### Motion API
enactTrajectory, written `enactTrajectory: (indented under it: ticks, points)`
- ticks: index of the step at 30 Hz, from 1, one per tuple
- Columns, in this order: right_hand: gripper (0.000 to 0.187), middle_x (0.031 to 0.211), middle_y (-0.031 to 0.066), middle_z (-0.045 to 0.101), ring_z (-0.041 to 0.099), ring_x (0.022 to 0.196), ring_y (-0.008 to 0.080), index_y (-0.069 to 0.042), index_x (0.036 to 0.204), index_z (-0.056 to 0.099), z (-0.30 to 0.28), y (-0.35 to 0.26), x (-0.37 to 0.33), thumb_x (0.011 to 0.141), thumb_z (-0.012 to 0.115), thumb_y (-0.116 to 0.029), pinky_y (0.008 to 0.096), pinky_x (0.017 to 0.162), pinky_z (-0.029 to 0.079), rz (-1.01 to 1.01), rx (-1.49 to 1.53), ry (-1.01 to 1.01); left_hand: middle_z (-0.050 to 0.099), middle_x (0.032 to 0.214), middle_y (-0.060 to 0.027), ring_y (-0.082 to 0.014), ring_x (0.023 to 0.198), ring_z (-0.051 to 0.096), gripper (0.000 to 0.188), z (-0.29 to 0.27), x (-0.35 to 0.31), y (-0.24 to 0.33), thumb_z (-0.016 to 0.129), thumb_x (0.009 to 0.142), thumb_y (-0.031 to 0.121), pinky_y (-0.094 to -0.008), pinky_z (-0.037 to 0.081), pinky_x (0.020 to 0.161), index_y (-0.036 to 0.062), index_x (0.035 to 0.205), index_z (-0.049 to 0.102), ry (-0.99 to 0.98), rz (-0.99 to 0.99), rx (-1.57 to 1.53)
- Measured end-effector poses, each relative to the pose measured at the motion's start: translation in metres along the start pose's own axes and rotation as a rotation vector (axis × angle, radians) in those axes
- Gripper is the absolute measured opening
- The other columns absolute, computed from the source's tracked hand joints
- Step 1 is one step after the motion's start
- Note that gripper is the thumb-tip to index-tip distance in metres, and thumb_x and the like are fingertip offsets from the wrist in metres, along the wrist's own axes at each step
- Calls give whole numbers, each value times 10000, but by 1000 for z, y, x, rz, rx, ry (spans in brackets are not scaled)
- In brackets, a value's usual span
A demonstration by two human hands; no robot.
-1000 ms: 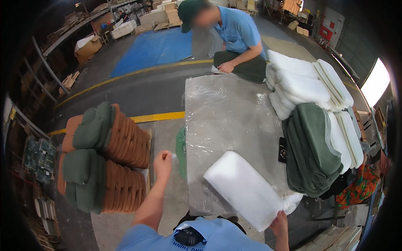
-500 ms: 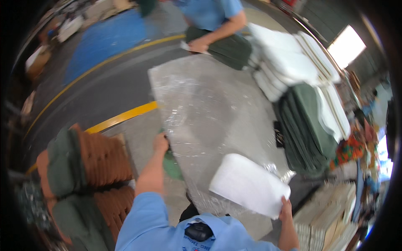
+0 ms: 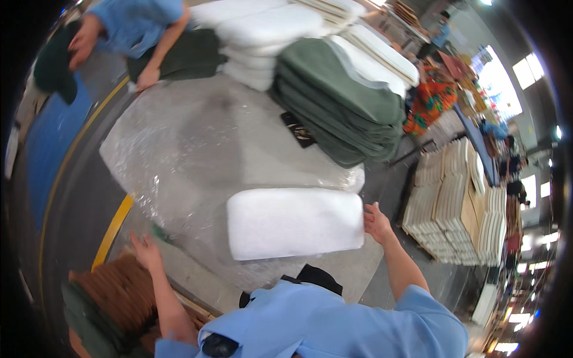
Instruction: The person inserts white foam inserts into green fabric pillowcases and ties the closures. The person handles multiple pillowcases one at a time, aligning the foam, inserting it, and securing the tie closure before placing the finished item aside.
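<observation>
A white rectangular foam pad (image 3: 295, 224) lies flat on the near side of a grey table (image 3: 262, 137) partly covered with crinkled clear plastic film (image 3: 149, 134). Just past the pad's right end is my right hand (image 3: 377, 224), its fingers apart and at or very near the edge; contact is hard to tell. On the other side, my left hand (image 3: 146, 252) hangs open off the table's near left edge, above a stack of brown pieces (image 3: 116, 292). A bit of something green (image 3: 160, 231) shows at the table edge beside it.
Dark green cushions (image 3: 340, 98) are piled at the table's far right, with white pads (image 3: 268, 27) behind. A small black item (image 3: 297, 129) lies against them. Across the table, a co-worker's hand (image 3: 148, 77) rests near dark green fabric (image 3: 185, 56). Cream stacks (image 3: 456, 203) stand on the right.
My view has swung to the right. My right hand has let go of the white pad, which now lies flat. My left hand has come away from the green piece and opened.
</observation>
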State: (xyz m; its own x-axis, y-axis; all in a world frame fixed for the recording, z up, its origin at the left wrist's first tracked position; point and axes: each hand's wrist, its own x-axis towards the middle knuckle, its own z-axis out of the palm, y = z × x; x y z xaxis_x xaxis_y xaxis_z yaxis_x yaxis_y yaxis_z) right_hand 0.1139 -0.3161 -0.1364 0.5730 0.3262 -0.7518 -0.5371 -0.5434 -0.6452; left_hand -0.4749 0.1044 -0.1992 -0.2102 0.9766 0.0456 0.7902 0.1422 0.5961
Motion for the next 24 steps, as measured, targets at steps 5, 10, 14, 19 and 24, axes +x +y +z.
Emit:
enactTrajectory:
  ticks: [5,10,14,19,24]
  points:
    - [850,1578,189,529,574,1369,331,-13,1618,414,-25,22,31,1100,382,-686,446,1137,461,1,188,-311,683,1258,-102,-168,1096,631,532,37,-113,91,560,1129,382,-328,522,953,26,1525,544,-609,-68,-630]
    - [779,1567,201,538,544,1419,319,45,1590,421,29,5,51,1128,428,-583,427,1191,428,-35,134,-253,681,1276,-129,-215,1092,659,514,67,-168,145,586,1118,386,-382,546,951,2,1458,555,-744,-338,-705]
    - [777,1591,219,511,533,1436,331,69,1582,423,26,-23,68,1120,476,-554,439,1200,422,-131,95,-401,676,1292,-153,-250,1094,676,503,46,-202,168,625,1102,363,-399,567,937,-1,1442,552,-627,-446,-696]
    - [660,1475,184,603,601,1324,271,5,1576,455,45,-59,84,1101,562,-442,420,1101,482,-460,-428,-187,638,1358,-183,-306,1154,674,552,47,-235,152,652,1091,333,-457,591,947,-14,1485,477,-545,-521,-881]
    - [522,1231,171,695,672,1121,243,-6,1433,575,7,-25,30,1042,661,-341,388,966,540,-834,-338,175,546,1484,-220,-359,1275,628,646,36,-301,148,625,1104,346,-535,567,1033,-32,1556,362,-575,-564,-1011]
